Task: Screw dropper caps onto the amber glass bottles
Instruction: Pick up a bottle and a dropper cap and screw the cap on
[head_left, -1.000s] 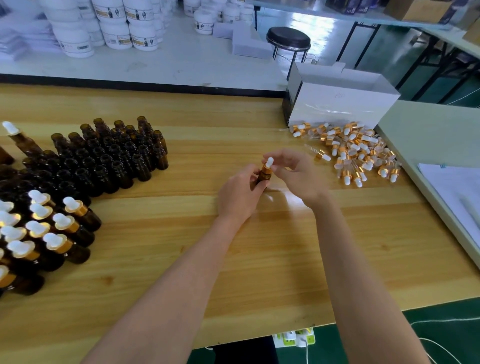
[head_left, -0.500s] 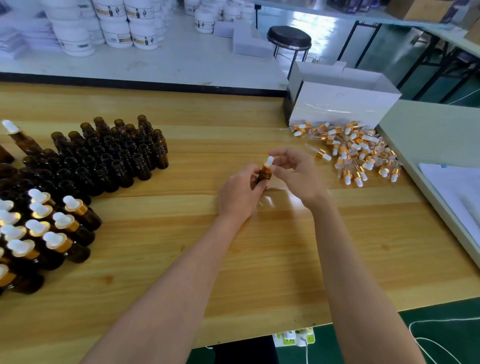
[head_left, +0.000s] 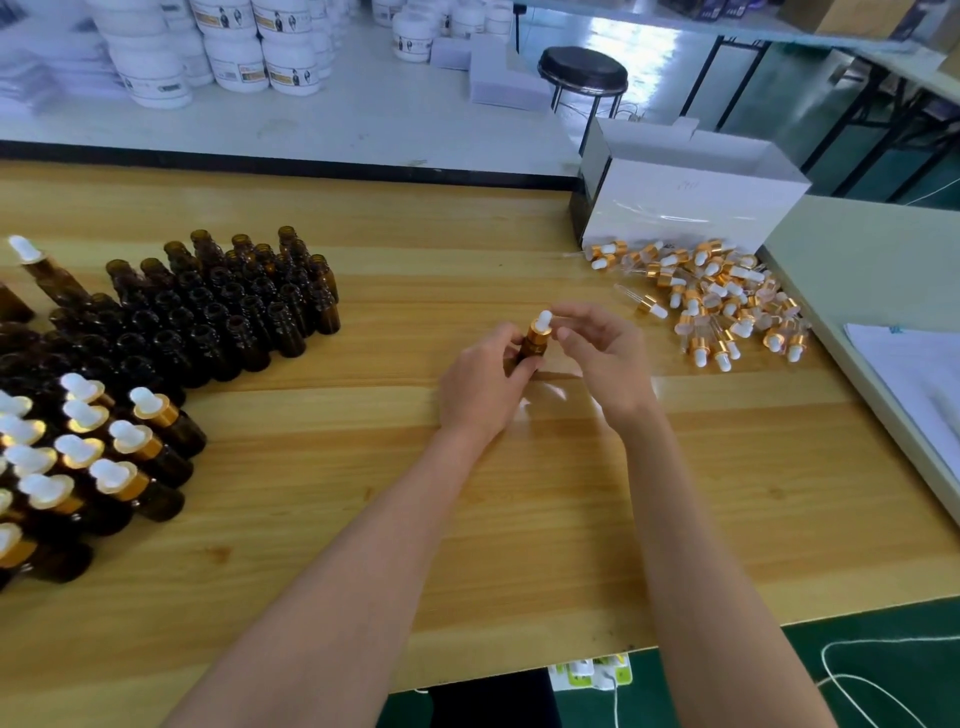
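Over the middle of the wooden table, my left hand grips a small amber glass bottle round its body and holds it upright. A dropper cap with a gold collar and white bulb sits on its neck. My right hand curls beside the cap, index finger and thumb pinching at it from the right. Uncapped amber bottles stand in a cluster at the left. In front of them are capped bottles. Loose dropper caps lie in a pile to the right.
An open white box stands behind the cap pile. A pale side table with papers borders the right edge. White jars and a black stool lie beyond the far edge. Cables trail on the green floor.
Both hands stay in place with the bottle. My right fingers have shifted slightly round the cap.
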